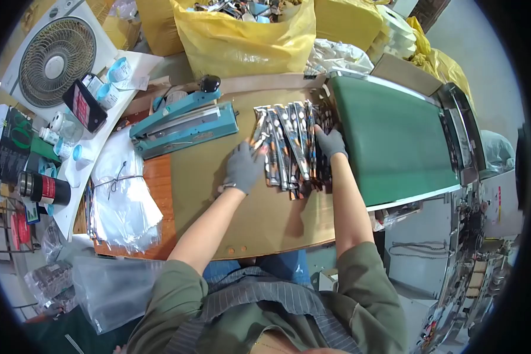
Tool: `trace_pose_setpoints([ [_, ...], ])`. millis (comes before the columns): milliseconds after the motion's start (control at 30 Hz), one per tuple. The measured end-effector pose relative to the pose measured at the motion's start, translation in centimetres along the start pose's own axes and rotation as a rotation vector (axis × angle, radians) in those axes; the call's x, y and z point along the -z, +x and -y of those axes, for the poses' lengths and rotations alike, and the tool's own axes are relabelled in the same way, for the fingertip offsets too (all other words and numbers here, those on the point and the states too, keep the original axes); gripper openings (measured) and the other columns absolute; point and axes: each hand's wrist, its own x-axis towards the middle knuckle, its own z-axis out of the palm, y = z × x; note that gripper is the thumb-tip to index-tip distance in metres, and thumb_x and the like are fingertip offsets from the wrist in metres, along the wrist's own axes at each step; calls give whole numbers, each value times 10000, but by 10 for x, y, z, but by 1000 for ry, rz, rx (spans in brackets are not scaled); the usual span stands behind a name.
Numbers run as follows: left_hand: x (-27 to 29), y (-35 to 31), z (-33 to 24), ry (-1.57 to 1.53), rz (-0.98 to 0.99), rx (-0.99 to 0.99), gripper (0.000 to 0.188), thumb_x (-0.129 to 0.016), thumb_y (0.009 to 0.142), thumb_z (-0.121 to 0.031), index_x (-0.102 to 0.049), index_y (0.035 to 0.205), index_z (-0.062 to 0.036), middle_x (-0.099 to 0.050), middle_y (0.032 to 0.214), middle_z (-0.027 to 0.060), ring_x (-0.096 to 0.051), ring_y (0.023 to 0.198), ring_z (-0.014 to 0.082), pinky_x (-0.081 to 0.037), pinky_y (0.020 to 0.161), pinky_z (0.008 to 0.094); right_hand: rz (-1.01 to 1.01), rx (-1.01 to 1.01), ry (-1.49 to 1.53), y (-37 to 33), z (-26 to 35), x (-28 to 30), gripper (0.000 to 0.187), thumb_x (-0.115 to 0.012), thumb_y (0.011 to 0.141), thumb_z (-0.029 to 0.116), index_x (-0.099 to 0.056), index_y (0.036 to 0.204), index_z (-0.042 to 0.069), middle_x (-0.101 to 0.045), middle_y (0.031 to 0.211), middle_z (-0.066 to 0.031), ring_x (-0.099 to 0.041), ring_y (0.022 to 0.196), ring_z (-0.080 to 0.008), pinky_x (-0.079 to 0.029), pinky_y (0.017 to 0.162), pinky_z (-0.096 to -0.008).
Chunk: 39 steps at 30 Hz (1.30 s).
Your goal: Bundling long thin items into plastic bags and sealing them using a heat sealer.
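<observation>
Head view: slim printed stick packets [286, 141], loosely rowed near the surface's [194, 177] far right corner;
Left hand [245, 167]: fingers slightly spread at the row's left side;
Right hand [330, 143]: at its right side; cannot tell whether fingers pinch;
Packet handling: probably light, slippery, stiffish; best held mid-length.

Slim packets [287, 138] — black-and-orange, partly overlapping, roughly side by side

Bright overall, can't tell the source. Glare on clear bags [127, 197], glints on packets [286, 138], sheen on yellow bag [248, 50]. Soft shadow on board [259, 218] below packets. Fisheye: black corners, bowed edges, right-rim clutter [475, 277] soft.
</observation>
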Motion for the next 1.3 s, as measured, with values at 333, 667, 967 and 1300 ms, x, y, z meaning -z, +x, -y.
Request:
trace_pose_setpoints([
  [333, 39, -17, -13, -1132, 299, 571, 641, -783, 685, -427, -604, 988, 109, -652, 917, 138, -647, 756, 175, -518, 666, 297, 752, -173, 1325, -121, 64, -46, 396, -639, 849, 275, -572, 1094, -28, -629, 951, -70, -596, 845, -127, -481, 757, -270],
  [667, 171, -80, -4, -1133, 246, -364, 1150, -867, 562, -191, -140, 1441, -36, -361, 1386, 111, -396, 1243, 212, -333, 1027, 329, 838, 622, 1286, -185, 134, 29, 972, -835, 598, 175, -269, 1376, 30, -477, 1257, -94, -481, 1143, -204, -400, 973, -354],
  [967, 176, -152, 28, -1094, 282, -366, 573, -785, 635, -121, -562, 1155, -31, -598, 1115, 54, -543, 1026, 142, -435, 896, 305, 762, 400, 1250, -291, 187, 49, 915, -811, 636, 130, -289, 1382, 33, -512, 1187, -108, -547, 1053, -202, -450, 899, -312],
  [1300, 219, -198, 147, -839, 327, 95, 455, -695, 780, -390, -623, 1061, -39, -657, 965, 99, -593, 931, 162, -469, 808, 309, 1485, 205, 1193, -290, 173, -27, 196, -633, 721, 204, -559, 719, 22, -581, 708, -120, -601, 734, -284, -495, 711, -384],
])
